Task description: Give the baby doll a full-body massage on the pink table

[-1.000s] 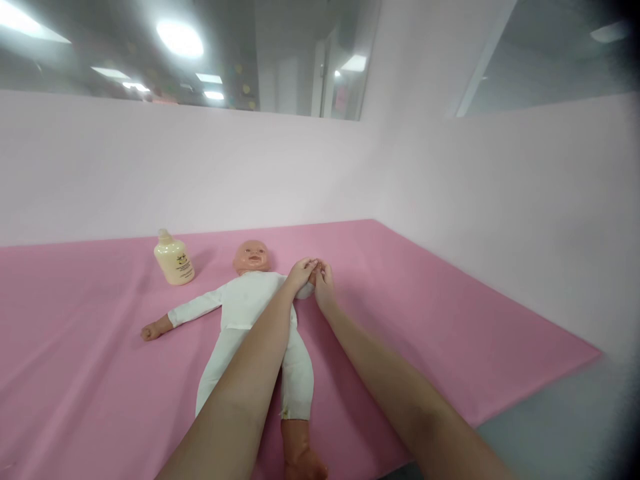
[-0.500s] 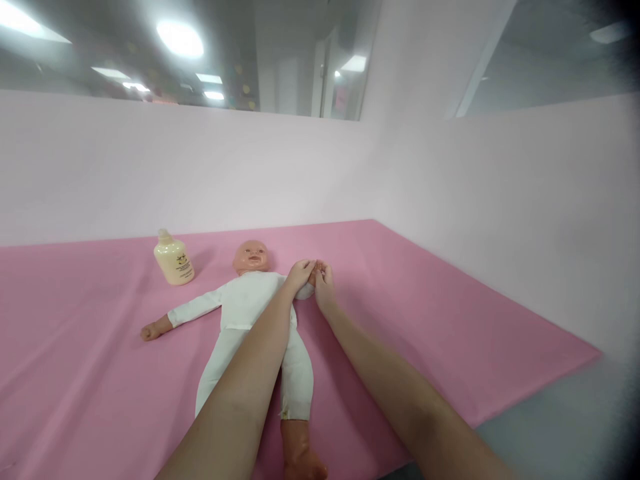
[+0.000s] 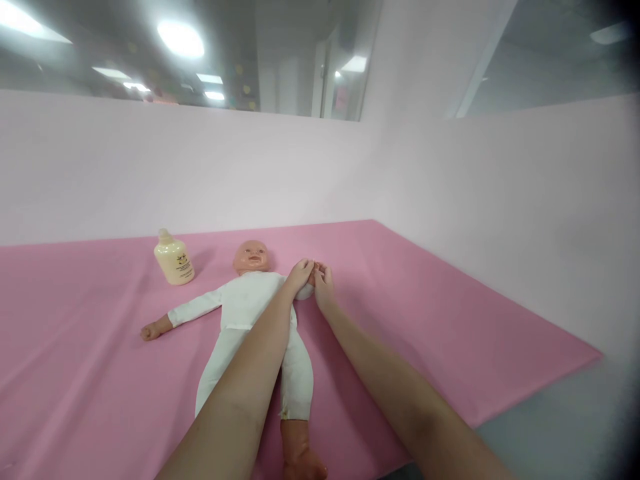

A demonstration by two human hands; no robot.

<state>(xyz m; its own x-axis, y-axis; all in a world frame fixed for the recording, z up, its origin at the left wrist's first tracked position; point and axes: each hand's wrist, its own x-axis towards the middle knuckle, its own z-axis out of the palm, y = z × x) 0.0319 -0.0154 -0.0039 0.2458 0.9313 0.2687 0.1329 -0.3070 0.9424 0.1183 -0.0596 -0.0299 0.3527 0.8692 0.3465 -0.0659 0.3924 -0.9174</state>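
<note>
A baby doll [image 3: 250, 300] with a white cloth body and plastic head, hands and feet lies face up. My left hand [image 3: 301, 273] is closed around the doll's forearm and wrist on the right side, with my forearm crossing over its body. Against the same plastic hand, my right hand [image 3: 324, 280] pinches with its fingers. Most of that doll hand [image 3: 313, 275] is hidden by my fingers. The doll's other arm stretches out to the left, untouched.
A pale yellow pump bottle [image 3: 173, 259] stands left of the doll's head. Pink sheeting [image 3: 425, 320] covers the surface, which meets white walls [image 3: 225, 167] at the back and right. Windows or mirrors [image 3: 290, 60] sit above.
Both hands stay at the doll's hand, with only a slight shift of the fingers. The doll and the bottle have not moved.
</note>
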